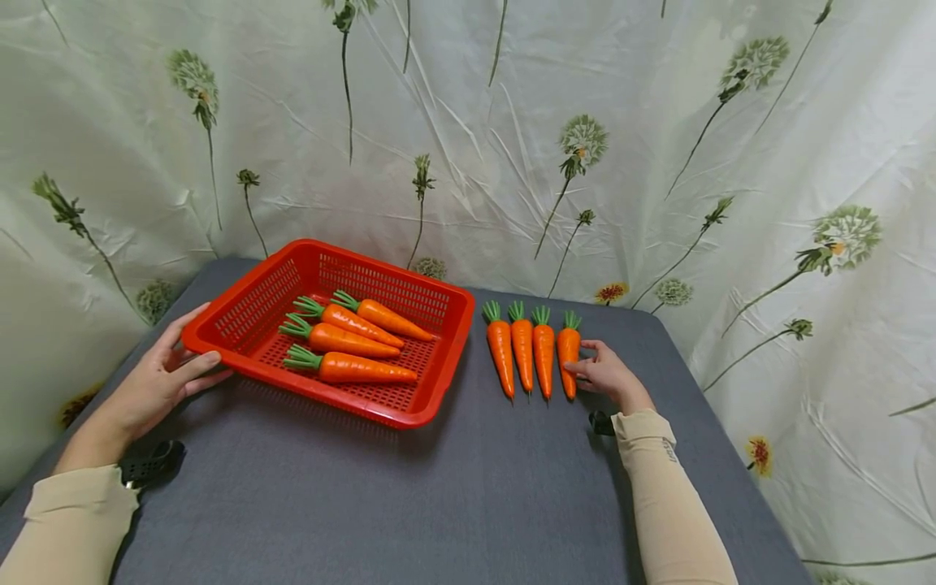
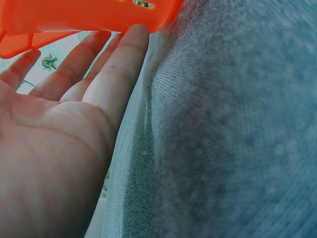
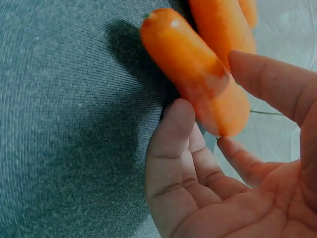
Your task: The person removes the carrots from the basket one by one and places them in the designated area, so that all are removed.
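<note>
A red plastic basket point(image 1: 431, 418) with slotted walls stands left of centre on the grey cloth, several carrots point(image 1: 366, 370) with green tops lying inside. My left hand point(image 1: 164, 370) holds its near left corner, thumb at the front side and fingers along the left side. In the left wrist view those fingers point(image 2: 124, 64) reach up against the basket. Right of the basket, several more carrots lie side by side, tops pointing away. My right hand point(image 1: 607, 378) is at the rightmost carrot point(image 1: 567, 349), fingertips touching it and loosely bent around it, as the right wrist view shows.
A grey cloth point(image 1: 468, 504) covers the table. Behind and along the sides hangs a pale curtain point(image 1: 475, 146) printed with dandelions. The basket's back right corner is close to the leftmost loose carrot point(image 1: 500, 349).
</note>
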### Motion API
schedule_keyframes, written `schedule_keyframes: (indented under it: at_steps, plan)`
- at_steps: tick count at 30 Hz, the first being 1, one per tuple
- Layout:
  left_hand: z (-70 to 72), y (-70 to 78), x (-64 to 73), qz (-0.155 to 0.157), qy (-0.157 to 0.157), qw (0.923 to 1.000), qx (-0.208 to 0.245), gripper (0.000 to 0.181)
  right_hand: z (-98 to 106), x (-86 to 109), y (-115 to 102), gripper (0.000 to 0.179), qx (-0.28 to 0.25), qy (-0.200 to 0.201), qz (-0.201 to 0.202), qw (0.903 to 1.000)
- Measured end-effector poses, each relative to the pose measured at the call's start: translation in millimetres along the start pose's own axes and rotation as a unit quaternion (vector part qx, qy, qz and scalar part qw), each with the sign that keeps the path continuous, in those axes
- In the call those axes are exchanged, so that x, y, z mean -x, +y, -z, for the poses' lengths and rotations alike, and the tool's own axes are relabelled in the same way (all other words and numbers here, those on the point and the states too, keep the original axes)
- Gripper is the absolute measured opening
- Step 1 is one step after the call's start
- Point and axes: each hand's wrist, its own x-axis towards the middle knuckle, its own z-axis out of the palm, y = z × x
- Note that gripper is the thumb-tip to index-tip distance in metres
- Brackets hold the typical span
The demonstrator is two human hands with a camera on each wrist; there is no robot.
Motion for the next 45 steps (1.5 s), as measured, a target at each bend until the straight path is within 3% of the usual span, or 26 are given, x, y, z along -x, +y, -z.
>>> schedule_keyframes:
  at_steps: [14,32,45]
  plan:
    - [-1.2,-0.6,1.2,0.008,0.017,0.9995,-0.024,0.079,-3,2.1,-4,0.079,0.014,-0.003,0.010,0.9998]
    - [1.4,-1.0,2.4,-0.001,0.000,1.0000,-0.006,0.078,2,1.2,-7,0.082,0.005,-0.002,-0.007,1.0000]
    - [-1.3,2.1,0.8,0.012,0.018,0.9991,-0.037,0.078,12,15.7,-44,0.078,0.065,0.006,0.032,0.9974]
